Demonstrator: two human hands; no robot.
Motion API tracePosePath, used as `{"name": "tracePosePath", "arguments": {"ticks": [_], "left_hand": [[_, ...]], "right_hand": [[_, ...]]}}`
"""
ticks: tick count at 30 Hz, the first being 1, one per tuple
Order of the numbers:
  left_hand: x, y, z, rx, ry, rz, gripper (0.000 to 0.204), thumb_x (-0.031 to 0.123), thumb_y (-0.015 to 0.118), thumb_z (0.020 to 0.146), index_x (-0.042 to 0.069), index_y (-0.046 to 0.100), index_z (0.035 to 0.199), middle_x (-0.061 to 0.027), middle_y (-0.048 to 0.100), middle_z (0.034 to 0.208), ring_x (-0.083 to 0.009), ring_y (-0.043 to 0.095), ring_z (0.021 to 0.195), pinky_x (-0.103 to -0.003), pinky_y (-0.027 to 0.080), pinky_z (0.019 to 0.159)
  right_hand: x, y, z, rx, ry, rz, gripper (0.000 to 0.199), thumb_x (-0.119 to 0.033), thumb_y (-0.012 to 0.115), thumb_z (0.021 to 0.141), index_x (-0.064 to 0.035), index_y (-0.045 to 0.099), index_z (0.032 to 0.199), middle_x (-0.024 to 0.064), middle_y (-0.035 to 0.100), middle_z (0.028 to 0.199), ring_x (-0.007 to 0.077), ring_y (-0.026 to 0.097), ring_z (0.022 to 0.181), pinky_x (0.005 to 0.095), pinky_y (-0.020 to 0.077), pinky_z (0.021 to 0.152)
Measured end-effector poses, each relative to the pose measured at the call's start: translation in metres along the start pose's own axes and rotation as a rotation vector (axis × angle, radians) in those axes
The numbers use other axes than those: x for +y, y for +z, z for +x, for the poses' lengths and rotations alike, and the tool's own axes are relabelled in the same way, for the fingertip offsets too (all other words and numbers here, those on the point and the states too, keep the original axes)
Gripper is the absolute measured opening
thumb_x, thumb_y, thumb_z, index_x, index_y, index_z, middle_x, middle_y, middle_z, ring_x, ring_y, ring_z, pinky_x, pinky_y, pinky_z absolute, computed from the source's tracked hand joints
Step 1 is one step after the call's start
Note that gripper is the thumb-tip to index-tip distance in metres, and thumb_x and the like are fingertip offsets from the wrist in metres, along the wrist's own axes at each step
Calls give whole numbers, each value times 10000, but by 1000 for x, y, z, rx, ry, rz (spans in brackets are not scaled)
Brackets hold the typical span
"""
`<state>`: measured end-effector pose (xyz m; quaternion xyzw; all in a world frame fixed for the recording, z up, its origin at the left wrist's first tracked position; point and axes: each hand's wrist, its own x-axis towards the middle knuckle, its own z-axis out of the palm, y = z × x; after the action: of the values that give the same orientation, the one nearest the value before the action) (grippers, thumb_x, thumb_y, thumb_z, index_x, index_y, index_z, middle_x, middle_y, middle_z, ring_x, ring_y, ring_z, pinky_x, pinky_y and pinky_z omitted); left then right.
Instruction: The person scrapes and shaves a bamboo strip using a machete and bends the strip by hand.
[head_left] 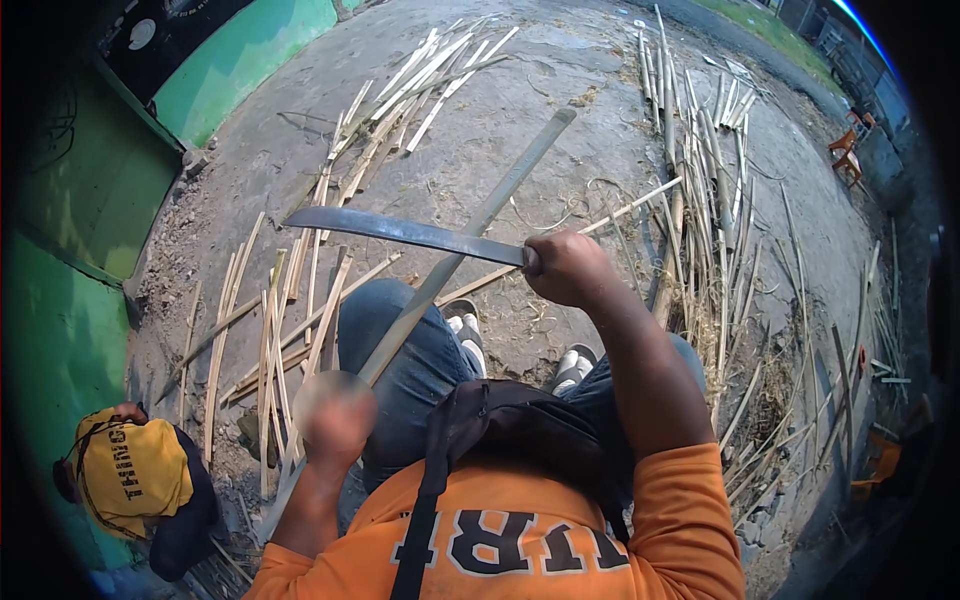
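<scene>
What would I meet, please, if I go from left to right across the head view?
Co-worker in a yellow shirt → left hand → left shoe → right hand → upper right bamboo pile → upper orange chair. The machete and bamboo strip overlap others, so are unplaced.

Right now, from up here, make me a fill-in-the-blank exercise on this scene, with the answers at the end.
Your ____ hand grips the machete.
In this view, the machete crosses in ____ of the long bamboo strip.
Your shirt is mostly ____.
The top on the person at lower left is mostly ____.
Missing words: right; front; orange; yellow.
</scene>
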<state>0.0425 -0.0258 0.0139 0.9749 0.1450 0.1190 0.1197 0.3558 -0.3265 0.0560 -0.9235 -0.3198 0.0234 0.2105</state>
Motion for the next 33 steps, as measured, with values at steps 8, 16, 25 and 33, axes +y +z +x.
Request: {"name": "tracePosePath", "arguments": {"ticks": [8, 16, 25, 33], "left_hand": [[7, -3, 4, 2, -3, 50, 557, 556, 580, 1032, 32, 560, 844, -249, 639, 689, -512, 659, 671, -575, 510, 567], [6, -2, 1, -11, -15, 30, 575, 575, 560, 1037, 30, 564, 850, -249, 632, 672, -510, 661, 667, -574, 516, 571], [6, 2, 3, 6, -27, 20, 586, 583, 552, 1036, 17, 582, 891, -256, 651, 702, -515, 667, 680, -583, 521, 587], [6, 5, 1, 1, -40, -37, 560, 547, 551, 1047, 7, 583, 904, -266, 642, 709, -526, 662, 690, -594, 512, 598]], "right_hand": [[8, 16, 10, -12, 46, -55, 161, -255, 639, 869, -134, 743, 890, 161, 736, 835, 405, 723, 828, 516, 592, 780], [-1, 18, 1, 34, -9, 42, 200, -271, 604, 916, -116, 731, 909, 188, 726, 848, 423, 709, 851, 544, 562, 788], [1, 10, 14, 39, 125, 29, 225, -293, 588, 945, -134, 745, 977, 192, 741, 915, 419, 716, 888, 538, 577, 803], [-26, 22, -3, 93, -95, 13, 158, -245, 634, 890, -96, 681, 868, 189, 683, 766, 433, 696, 791, 555, 558, 723]]}}
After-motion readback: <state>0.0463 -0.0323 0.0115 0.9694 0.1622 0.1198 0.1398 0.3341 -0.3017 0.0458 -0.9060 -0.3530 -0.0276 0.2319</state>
